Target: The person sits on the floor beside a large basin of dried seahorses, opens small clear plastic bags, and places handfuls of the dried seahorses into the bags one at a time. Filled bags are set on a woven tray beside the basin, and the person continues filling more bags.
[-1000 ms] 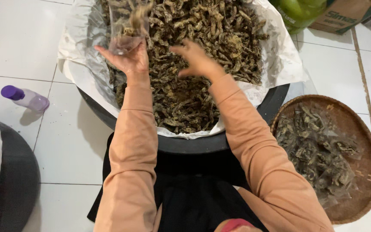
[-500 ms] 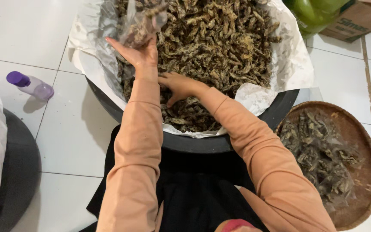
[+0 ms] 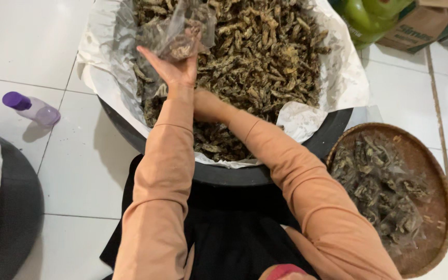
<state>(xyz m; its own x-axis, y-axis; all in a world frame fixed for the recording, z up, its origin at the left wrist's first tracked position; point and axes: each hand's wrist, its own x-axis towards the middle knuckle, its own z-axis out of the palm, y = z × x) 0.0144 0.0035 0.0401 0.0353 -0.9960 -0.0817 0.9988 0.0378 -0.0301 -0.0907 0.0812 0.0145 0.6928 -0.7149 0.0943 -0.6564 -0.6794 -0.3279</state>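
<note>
Head view: since the earlier frame the right hand point(image 3: 206, 105) has slid under the left wrist, its grip hidden, so I cannot tell. Left hand point(image 3: 175, 66) clamps a crinkled clear plastic bag point(image 3: 175, 28) above dried fish point(image 3: 265, 57) heaped in the paper-lined black basin point(image 3: 333, 137). Round woven tray point(image 3: 431, 171) right; purple-capped bottle point(image 3: 33, 108) left.

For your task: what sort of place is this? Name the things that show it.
Probably a home floor used for packing dried food by hand: white floor tiles, a paper-lined black basin of dried pieces, a woven tray, and a clear bag in the left hand.
</note>
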